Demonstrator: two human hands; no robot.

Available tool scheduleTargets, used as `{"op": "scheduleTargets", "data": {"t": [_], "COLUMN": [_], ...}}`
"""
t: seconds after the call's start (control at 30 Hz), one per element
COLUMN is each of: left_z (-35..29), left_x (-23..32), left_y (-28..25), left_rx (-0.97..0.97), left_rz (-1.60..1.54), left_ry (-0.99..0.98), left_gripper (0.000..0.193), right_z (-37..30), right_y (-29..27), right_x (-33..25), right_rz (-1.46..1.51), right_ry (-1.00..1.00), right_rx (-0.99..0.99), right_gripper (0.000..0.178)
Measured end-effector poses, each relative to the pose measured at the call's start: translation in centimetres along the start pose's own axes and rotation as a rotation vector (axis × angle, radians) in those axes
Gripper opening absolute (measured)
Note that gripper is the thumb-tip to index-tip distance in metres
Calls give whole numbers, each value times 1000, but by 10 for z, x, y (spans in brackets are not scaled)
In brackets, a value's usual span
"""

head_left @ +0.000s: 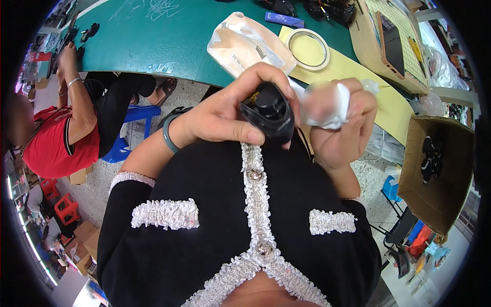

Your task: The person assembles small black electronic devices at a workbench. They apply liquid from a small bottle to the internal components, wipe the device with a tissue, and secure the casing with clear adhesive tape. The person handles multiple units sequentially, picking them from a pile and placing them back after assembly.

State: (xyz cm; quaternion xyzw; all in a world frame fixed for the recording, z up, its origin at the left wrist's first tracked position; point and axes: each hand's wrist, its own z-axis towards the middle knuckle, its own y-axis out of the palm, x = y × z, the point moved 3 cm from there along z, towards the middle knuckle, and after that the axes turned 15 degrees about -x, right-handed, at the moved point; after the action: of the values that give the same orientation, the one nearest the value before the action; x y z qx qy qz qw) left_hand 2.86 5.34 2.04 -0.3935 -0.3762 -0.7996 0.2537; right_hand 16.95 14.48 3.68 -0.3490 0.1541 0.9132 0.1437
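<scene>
My left hand (223,116) grips a black plastic device (279,124) with a round, lens-like part in its housing, held up in front of my chest. I cannot make out its exact kind. Beside it on the right, my right hand (335,146) is closed on a white tissue (339,113) wrapped around its fingertips. A blurred patch covers part of those fingers. The tissue is close to the device's right side; whether they touch I cannot tell.
On the green table (169,46) lie a tissue pack (245,43), a tape roll (327,51) on yellow sheet, a blue box (284,19) and a beige case (368,51). An open cardboard box (440,204) stands at right. A person in red (61,140) sits at left.
</scene>
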Motion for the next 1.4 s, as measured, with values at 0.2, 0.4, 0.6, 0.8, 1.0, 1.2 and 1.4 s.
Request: {"op": "scheduleTargets", "data": {"t": [0.2, 0.4, 0.6, 0.8, 1.0, 1.2, 1.4], "left_z": [-3, -4, -5, -5, -6, -8, -15], "left_x": [-4, -3, 1, 2, 5, 6, 4], "left_y": [-8, -10, -9, -12, -14, -12, -11], "left_rx": [12, 23, 46, 21, 34, 96, 170], "left_rz": [122, 232, 239, 402, 577, 566, 583], "left_ry": [84, 56, 28, 46, 39, 50, -42], "left_gripper": [59, 59, 58, 56, 56, 56, 57], "right_z": [-6, -14, -13, -13, -7, 1, 9], "right_y": [-14, -8, -6, -3, 0, 0, 9], "right_x": [1, 5, 4, 7, 3, 0, -8], "right_rz": [100, -69, -277, -172, -53, -435, -951], "right_ry": [180, 194, 212, 304, 475, 315, 58], "right_rx": [60, -33, -173, -28, 143, -60, -362], "right_gripper": [12, 9, 13, 17, 15, 18, 30]}}
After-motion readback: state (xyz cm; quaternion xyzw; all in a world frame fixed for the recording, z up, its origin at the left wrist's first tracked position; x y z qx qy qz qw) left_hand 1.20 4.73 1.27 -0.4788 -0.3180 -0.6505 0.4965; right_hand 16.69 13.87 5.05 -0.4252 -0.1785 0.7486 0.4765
